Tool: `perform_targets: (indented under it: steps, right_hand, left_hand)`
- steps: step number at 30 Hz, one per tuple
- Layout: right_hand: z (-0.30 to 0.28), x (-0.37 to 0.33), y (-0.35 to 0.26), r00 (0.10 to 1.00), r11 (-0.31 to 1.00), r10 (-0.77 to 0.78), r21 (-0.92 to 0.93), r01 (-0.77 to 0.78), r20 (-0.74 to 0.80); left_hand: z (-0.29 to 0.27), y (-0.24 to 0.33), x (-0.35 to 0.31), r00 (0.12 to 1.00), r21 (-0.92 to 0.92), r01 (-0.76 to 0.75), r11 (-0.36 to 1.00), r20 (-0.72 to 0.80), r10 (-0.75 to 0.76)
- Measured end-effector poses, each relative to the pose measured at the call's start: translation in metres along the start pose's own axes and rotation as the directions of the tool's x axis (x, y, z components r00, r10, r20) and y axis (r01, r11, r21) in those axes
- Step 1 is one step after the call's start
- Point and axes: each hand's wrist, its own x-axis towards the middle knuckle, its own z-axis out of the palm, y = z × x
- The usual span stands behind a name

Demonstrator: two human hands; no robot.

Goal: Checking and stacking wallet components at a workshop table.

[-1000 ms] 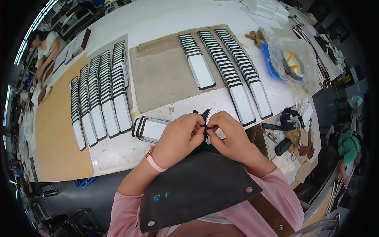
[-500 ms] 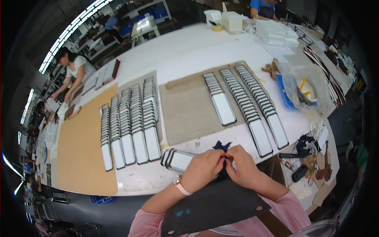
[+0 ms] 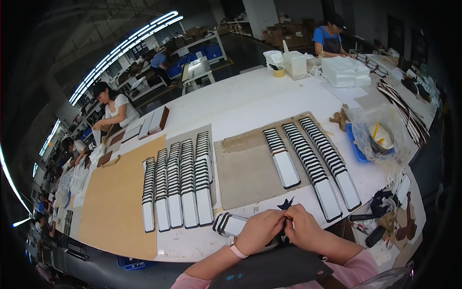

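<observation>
Cloth (image 3: pixel 286 203), dark and ragged at its upper end, sits between my two hands, seen against the near edge of the white surface (image 3: pixel 231 103); the fingers of my left hand (image 3: pixel 260 230) and my right hand (image 3: pixel 308 231) are drawn narrow, tips nearly meeting, pinching it from both sides; its loose points stick up toward twelve o'clock; a watch (image 3: pixel 231 241) with a pink strap circles my left wrist.

Just beside that hand, at nine o'clock, lies a short stack (image 3: pixel 231 224) of pale strips with dark edges, partly hidden by my arm; at ten o'clock stand five overlapping rows (image 3: pixel 175 207) of similar strips; at eleven lies the bare part of a grey-brown board (image 3: pixel 243 176); at one, three more rows (image 3: pixel 308 159); at two, a blue tray (image 3: pixel 355 145) and a bowl (image 3: pixel 381 138) holding yellow sticks.
</observation>
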Motion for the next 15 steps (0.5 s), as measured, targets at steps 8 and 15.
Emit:
perform_targets:
  steps: [8, 15]
  right_hand:
    - [-0.002, -0.006, 0.005, 0.994, 0.999, -0.041, -0.031, 0.045, 0.104]
    - [-0.004, -0.014, 0.006, 0.995, 0.997, -0.015, -0.067, 0.022, 0.098]
  left_hand:
    - [0.008, -0.01, -0.001, 0.981, -0.197, 0.186, 0.963, 0.097, -0.17]
    - [0.015, -0.009, -0.005, 0.938, -0.34, 0.346, 0.875, 0.135, -0.319]
